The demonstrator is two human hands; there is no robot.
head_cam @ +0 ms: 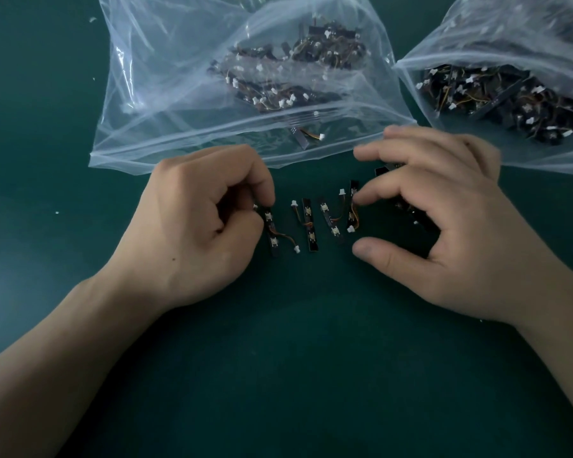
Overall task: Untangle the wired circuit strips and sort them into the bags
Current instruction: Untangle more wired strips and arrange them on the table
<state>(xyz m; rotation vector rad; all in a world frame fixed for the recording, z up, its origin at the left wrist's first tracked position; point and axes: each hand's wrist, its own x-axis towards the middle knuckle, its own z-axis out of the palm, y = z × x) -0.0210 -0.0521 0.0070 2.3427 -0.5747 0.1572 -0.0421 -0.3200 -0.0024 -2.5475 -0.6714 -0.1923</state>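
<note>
Green table, clear bag and second bag holding wired strips, left fingers pinching one strip, right fingers spread

Dark green table top, matte, few white specks.

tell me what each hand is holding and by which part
Left hand pinches the leftmost black wired circuit strip by its upper end. Right hand grips nothing visibly; its forefinger seems to touch the rightmost strip.
</note>
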